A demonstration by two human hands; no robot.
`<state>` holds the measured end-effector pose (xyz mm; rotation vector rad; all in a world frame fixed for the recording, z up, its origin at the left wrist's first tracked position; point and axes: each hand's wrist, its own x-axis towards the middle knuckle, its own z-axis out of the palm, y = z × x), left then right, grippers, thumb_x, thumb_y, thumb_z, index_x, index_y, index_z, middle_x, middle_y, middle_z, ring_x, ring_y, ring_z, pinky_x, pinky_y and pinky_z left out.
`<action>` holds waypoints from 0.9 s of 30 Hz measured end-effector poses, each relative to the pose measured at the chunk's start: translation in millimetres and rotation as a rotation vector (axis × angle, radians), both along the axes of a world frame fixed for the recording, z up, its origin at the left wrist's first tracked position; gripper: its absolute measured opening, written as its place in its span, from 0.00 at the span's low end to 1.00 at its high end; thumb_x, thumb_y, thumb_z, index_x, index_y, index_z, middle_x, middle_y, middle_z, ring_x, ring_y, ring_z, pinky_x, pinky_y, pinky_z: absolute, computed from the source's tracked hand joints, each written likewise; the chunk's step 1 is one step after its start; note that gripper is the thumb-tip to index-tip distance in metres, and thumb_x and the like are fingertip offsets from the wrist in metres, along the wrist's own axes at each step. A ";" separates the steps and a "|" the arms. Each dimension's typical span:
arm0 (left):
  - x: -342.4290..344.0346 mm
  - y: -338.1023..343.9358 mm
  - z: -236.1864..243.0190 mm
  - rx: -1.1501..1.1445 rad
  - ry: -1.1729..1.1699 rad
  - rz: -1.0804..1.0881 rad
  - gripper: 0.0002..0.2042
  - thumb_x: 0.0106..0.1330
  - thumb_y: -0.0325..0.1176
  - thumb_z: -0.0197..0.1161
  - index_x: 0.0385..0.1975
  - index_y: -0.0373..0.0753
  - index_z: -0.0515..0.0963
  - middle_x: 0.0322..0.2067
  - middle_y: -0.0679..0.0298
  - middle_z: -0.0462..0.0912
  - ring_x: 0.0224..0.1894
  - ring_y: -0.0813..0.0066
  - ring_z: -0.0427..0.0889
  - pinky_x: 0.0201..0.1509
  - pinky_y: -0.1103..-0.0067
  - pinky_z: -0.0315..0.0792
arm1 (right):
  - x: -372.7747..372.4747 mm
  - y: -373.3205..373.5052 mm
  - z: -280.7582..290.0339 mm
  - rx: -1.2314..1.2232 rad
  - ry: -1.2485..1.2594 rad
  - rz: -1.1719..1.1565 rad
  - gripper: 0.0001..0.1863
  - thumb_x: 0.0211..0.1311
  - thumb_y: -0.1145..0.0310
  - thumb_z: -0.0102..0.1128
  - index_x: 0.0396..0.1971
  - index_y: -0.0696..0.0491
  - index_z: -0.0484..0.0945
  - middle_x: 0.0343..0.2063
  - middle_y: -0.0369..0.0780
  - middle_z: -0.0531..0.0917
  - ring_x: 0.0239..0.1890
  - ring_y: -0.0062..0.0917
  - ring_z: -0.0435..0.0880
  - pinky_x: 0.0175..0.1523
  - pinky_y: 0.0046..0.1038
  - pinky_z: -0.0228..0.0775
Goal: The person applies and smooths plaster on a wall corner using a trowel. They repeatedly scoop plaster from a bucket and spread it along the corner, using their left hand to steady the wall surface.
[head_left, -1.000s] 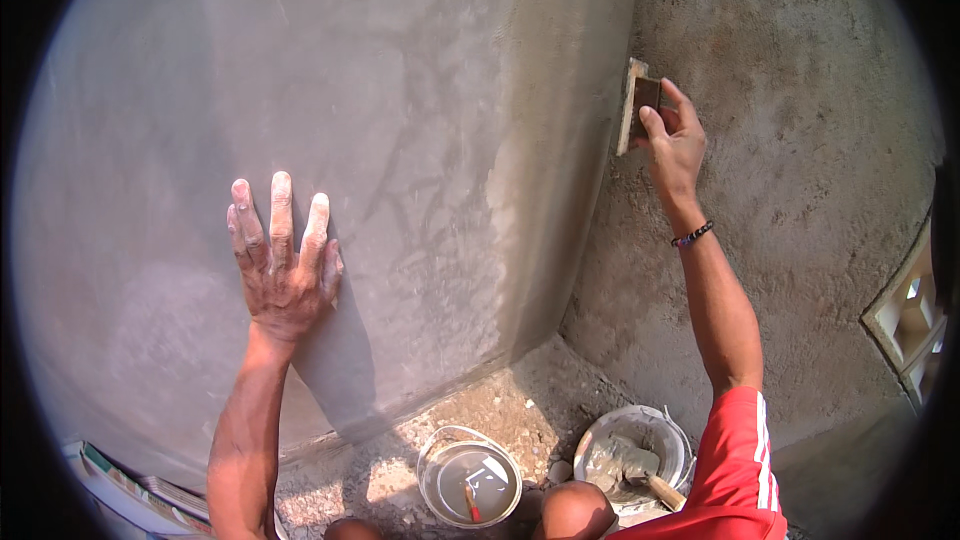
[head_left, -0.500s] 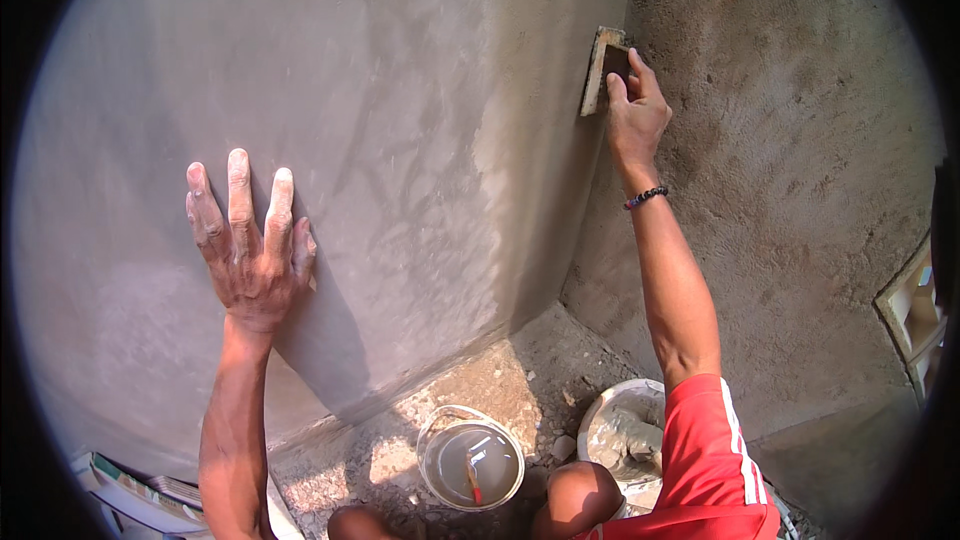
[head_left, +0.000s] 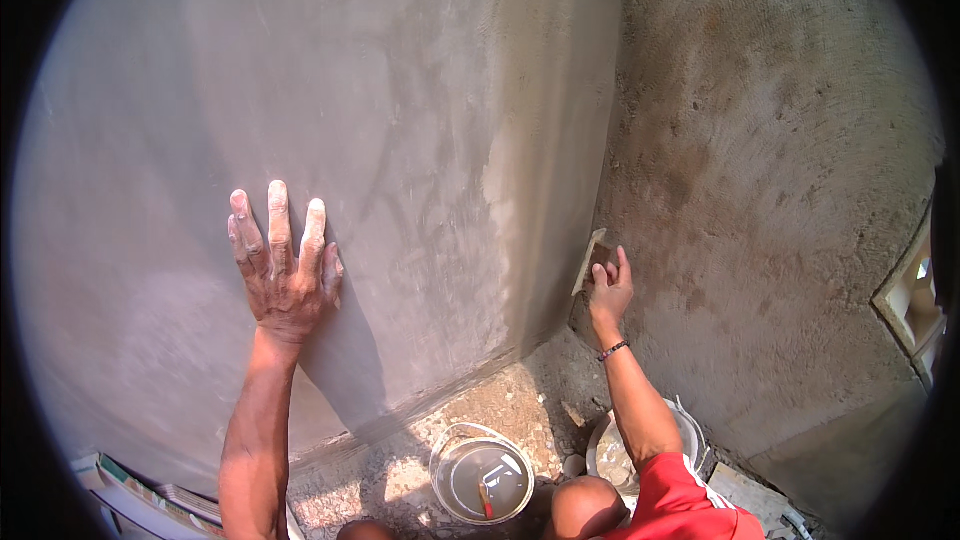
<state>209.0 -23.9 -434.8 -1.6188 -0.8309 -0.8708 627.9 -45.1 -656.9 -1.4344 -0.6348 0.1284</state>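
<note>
While your knee [head_left: 580, 508] sits at six o'clock beside the clear bucket [head_left: 482, 473] and the mortar pan [head_left: 612, 450] on the floor, your left hand [head_left: 284, 270] has stayed flat, fingers spread, on the smooth grey wall [head_left: 400, 120]. Your right hand [head_left: 608, 290], grip pinching the wooden float [head_left: 590, 258], has dropped low along the corner at three o'clock, suggesting one downward smoothing pass nearly finished.

Bare forearms, plaster dust on the left hand [head_left: 285, 275], beaded bracelet [head_left: 613, 350] on the right wrist, red shorts [head_left: 680, 500]
</note>
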 end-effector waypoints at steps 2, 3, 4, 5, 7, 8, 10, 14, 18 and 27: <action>2.8 -2.1 0.9 -0.004 -0.005 -0.019 0.22 0.62 0.36 0.62 0.57 0.45 0.76 0.70 0.50 0.62 0.74 0.38 0.52 0.74 0.49 0.54 | 23.0 12.7 50.1 0.262 0.000 0.045 0.27 0.64 0.72 0.63 0.63 0.56 0.73 0.45 0.40 0.83 0.44 0.24 0.82 0.51 0.28 0.77; 1.0 -2.6 1.1 -0.010 -0.001 -0.019 0.22 0.61 0.36 0.62 0.57 0.44 0.76 0.70 0.50 0.62 0.74 0.38 0.52 0.74 0.49 0.54 | 24.0 16.1 87.7 0.302 -0.002 0.082 0.26 0.66 0.72 0.63 0.63 0.56 0.73 0.41 0.37 0.81 0.41 0.20 0.81 0.45 0.26 0.79; -2.0 -3.7 2.5 -0.005 0.005 -0.007 0.22 0.61 0.36 0.62 0.57 0.44 0.76 0.70 0.50 0.62 0.74 0.38 0.52 0.74 0.49 0.54 | 23.1 18.3 130.9 0.346 -0.003 0.124 0.25 0.67 0.72 0.62 0.63 0.57 0.72 0.37 0.33 0.79 0.38 0.17 0.79 0.40 0.24 0.82; 0.1 -1.2 -1.0 -0.008 0.006 -0.009 0.22 0.61 0.36 0.62 0.57 0.44 0.76 0.70 0.50 0.62 0.74 0.38 0.52 0.74 0.49 0.54 | 30.8 22.6 160.6 0.392 -0.041 0.148 0.24 0.68 0.72 0.61 0.63 0.57 0.73 0.36 0.33 0.79 0.38 0.17 0.79 0.40 0.24 0.82; -2.2 -3.1 1.8 0.001 0.007 0.005 0.22 0.61 0.36 0.62 0.57 0.44 0.76 0.70 0.50 0.62 0.74 0.38 0.52 0.74 0.48 0.55 | 29.7 30.4 219.5 0.426 -0.089 0.181 0.24 0.66 0.72 0.62 0.61 0.58 0.74 0.41 0.37 0.81 0.41 0.19 0.81 0.43 0.25 0.80; -4.9 -4.4 3.3 0.005 0.006 0.013 0.22 0.61 0.36 0.62 0.57 0.44 0.76 0.70 0.50 0.62 0.74 0.38 0.52 0.74 0.48 0.55 | 24.6 36.1 241.4 0.405 -0.102 0.182 0.24 0.65 0.72 0.63 0.60 0.58 0.76 0.46 0.41 0.83 0.43 0.22 0.82 0.47 0.26 0.79; 8.0 -1.4 -0.9 -0.005 -0.008 -0.026 0.22 0.61 0.35 0.62 0.57 0.45 0.76 0.70 0.50 0.62 0.74 0.38 0.52 0.73 0.48 0.55 | 47.0 52.8 253.3 0.339 -0.188 0.117 0.23 0.64 0.73 0.63 0.59 0.58 0.76 0.43 0.41 0.85 0.41 0.23 0.82 0.50 0.27 0.78; 0.9 -1.6 0.2 -0.004 0.003 0.008 0.24 0.60 0.37 0.63 0.58 0.47 0.74 0.69 0.49 0.64 0.73 0.35 0.54 0.74 0.48 0.52 | -0.6 69.0 235.3 0.503 -0.266 0.145 0.22 0.62 0.77 0.60 0.57 0.59 0.78 0.50 0.47 0.86 0.52 0.30 0.85 0.58 0.30 0.74; -0.5 -0.1 -1.3 -0.034 -0.001 0.024 0.24 0.60 0.38 0.63 0.58 0.48 0.74 0.68 0.48 0.64 0.72 0.33 0.55 0.75 0.48 0.51 | -80.0 15.5 202.4 0.342 -0.758 0.411 0.22 0.59 0.79 0.64 0.55 0.57 0.78 0.48 0.47 0.85 0.53 0.40 0.83 0.58 0.37 0.76; 8.2 -2.8 1.5 0.006 0.020 0.016 0.24 0.59 0.36 0.63 0.58 0.45 0.73 0.70 0.49 0.61 0.74 0.36 0.50 0.73 0.45 0.54 | 35.4 68.6 315.1 0.526 -0.217 0.150 0.18 0.64 0.75 0.59 0.54 0.58 0.79 0.48 0.44 0.87 0.48 0.28 0.86 0.57 0.29 0.74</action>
